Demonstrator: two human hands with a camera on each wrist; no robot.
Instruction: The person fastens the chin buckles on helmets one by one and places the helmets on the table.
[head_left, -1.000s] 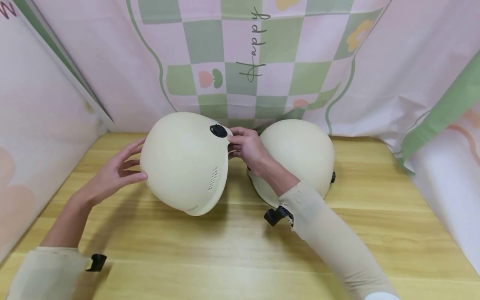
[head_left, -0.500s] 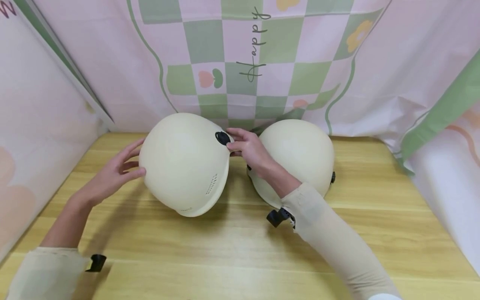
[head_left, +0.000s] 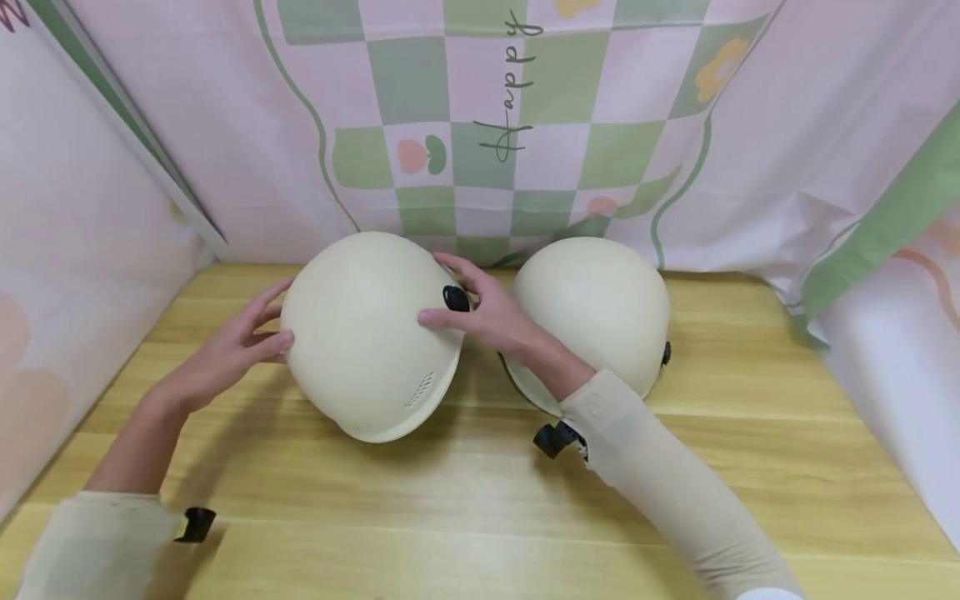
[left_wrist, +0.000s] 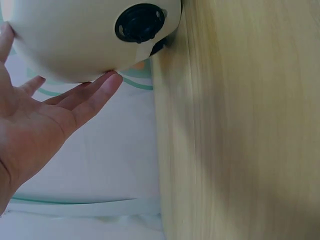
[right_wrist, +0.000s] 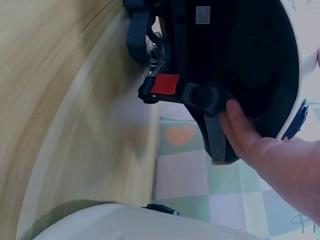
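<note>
A cream helmet (head_left: 367,325) is held tilted between both hands, its brim toward the lower right and a black side knob (head_left: 455,298) facing my right hand. My left hand (head_left: 232,350) has its fingers spread, the fingertips against the shell's left side. With my right hand (head_left: 498,312) I grip the right rim, thumb lying on the outer shell. The right wrist view shows the dark lining (right_wrist: 240,55), a black chin strap (right_wrist: 216,137) and a red buckle tab (right_wrist: 165,84) near a fingertip inside. Another black knob (left_wrist: 140,22) shows in the left wrist view.
A second cream helmet (head_left: 592,308) stands dome-up on the wooden table (head_left: 465,500) just to the right, partly behind my right forearm. A printed curtain (head_left: 480,100) hangs along the table's back edge, with more cloth at the left and right.
The held helmet has turned so its knob moves right and down, and it sits slightly lower. My right thumb has moved from the rim onto the outer shell. The second helmet stays put.
</note>
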